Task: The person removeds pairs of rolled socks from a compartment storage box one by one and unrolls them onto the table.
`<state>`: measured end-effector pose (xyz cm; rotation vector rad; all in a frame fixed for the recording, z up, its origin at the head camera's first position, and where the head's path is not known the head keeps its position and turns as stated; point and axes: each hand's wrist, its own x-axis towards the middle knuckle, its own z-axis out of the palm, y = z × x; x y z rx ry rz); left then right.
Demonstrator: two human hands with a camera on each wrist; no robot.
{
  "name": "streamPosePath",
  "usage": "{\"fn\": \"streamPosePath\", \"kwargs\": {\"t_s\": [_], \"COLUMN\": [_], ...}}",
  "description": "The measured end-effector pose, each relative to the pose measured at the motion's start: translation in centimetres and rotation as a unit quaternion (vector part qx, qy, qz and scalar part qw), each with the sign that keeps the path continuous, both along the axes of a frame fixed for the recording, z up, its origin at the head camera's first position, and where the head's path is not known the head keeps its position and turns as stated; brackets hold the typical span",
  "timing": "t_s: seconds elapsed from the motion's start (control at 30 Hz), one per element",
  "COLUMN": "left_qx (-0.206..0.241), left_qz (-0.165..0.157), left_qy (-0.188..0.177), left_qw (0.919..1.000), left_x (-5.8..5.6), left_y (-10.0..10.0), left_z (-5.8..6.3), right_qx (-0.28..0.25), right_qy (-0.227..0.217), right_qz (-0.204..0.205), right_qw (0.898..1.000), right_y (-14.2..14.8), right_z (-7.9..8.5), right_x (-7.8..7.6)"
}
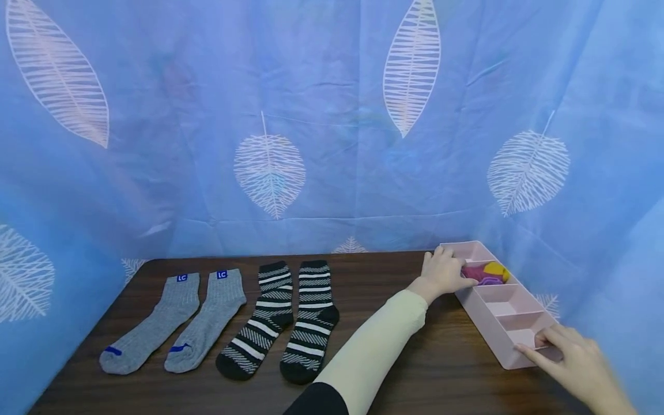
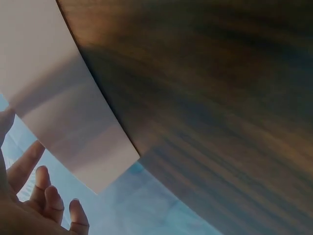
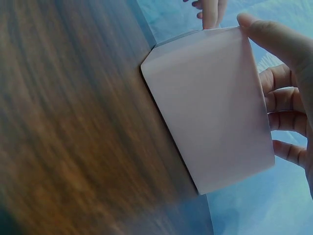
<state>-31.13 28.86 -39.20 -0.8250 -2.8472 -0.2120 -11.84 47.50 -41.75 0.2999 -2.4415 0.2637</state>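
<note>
A pale pink divided box (image 1: 485, 323) stands at the right of the table. My left hand (image 1: 441, 274) rests at its far end, thumb and index finger touching the rim with the other fingers loose beyond it in the left wrist view. At the near end my right hand (image 1: 576, 357) grips the end wall, thumb outside and fingers on the inner side. Maroon, yellow and purple cloth bundles (image 1: 487, 273) lie in the second compartment from the far end, partly behind the left thumb.
Left on the dark wooden table (image 1: 384, 288) lie two grey socks (image 1: 155, 325) with blue tags, laid flat. Beside them is a pair of black-and-white striped socks (image 1: 311, 323). A blue leaf-patterned curtain (image 1: 332, 173) hangs behind the table.
</note>
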Motion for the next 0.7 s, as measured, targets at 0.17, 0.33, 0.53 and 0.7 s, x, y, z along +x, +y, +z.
{"fn": "streamPosePath", "kwargs": {"t_s": [0.17,0.33,0.53,0.7], "left_qx": [-0.011,-0.024,-0.019,-0.016], "left_qz": [0.014,0.038,0.052,0.062], "left_qy": [-0.024,-0.045,-0.059,-0.056], "left_qw": [0.9996,0.998,0.9967,0.9964], "left_x": [-0.6,-0.9,-0.9,-1.0], "left_y": [1.2,2.5,3.7,4.4], "left_z": [0.2,0.6,0.3,-0.3], "right_qx": [-0.011,-0.013,-0.015,-0.017], "right_qy": [-0.01,-0.009,0.007,0.007], "right_qz": [-0.005,-0.007,0.001,-0.002], "right_qw": [1.0,1.0,1.0,1.0], "right_y": [0.0,-0.2,-0.3,-0.2], "right_z": [-0.1,-0.1,-0.1,-0.4], "right_x": [0.0,0.0,0.1,0.1]}}
